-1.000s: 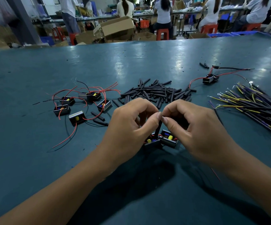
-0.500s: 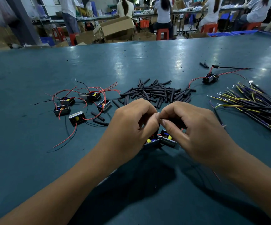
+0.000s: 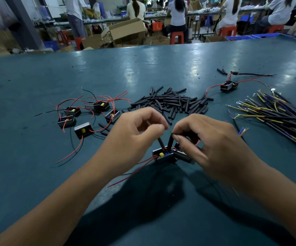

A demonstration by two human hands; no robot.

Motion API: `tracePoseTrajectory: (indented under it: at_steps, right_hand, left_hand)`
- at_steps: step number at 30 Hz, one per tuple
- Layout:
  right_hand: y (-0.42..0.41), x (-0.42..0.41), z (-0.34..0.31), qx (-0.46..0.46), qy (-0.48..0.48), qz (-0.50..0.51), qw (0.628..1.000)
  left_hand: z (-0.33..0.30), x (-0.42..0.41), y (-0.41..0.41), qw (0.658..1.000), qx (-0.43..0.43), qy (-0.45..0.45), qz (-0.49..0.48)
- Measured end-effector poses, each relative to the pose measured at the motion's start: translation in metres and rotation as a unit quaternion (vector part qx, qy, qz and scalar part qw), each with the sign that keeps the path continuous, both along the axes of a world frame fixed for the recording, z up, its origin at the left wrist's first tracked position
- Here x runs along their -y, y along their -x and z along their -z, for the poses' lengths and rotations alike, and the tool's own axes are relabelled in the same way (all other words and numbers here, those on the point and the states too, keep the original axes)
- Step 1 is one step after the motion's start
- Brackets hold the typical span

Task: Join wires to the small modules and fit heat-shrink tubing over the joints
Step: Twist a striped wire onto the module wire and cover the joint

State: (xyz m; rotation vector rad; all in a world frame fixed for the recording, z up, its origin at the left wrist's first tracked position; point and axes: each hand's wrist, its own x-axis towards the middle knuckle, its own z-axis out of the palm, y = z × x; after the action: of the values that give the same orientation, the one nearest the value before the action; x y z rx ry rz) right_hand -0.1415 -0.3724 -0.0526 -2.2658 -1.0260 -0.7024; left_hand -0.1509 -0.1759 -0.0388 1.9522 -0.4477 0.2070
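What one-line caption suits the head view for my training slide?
Both hands pinch black tubing above a small module on the green table.

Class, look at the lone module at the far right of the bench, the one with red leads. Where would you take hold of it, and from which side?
Probably grip the lone module across its two long side walls, coming from above. Its red leads trail out from the ends, so the long sides look free.

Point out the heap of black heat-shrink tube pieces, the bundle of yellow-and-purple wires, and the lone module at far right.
heap of black heat-shrink tube pieces [image 3: 172,102]: head view, middle of heap.
bundle of yellow-and-purple wires [image 3: 278,118]: head view, mid-bundle.
lone black module [image 3: 228,86]: head view, its body.
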Motion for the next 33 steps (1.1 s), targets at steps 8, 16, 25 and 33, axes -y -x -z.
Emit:
tracePoseTrajectory:
  at_steps: [8, 16, 25, 33]
  right_hand:
    - [0.001, 0.001, -0.001, -0.023, -0.007, -0.009, 1.000]
    - [0.001, 0.000, -0.002, -0.021, 0.000, -0.012, 1.000]
    - [0.003, 0.000, 0.000, -0.024, -0.008, -0.013, 1.000]
    - [0.006, -0.005, 0.005, -0.058, -0.049, -0.026, 0.997]
  left_hand:
    - [0.001, -0.014, -0.009, 0.930, 0.292, -0.220, 0.034]
    - [0.002, -0.013, -0.011, 0.912, 0.335, -0.236, 0.024]
    - [-0.002, -0.006, 0.003, 0.993, 0.055, -0.091, 0.040]
    - [-0.005, 0.001, 0.007, 0.969, -0.221, 0.108, 0.015]
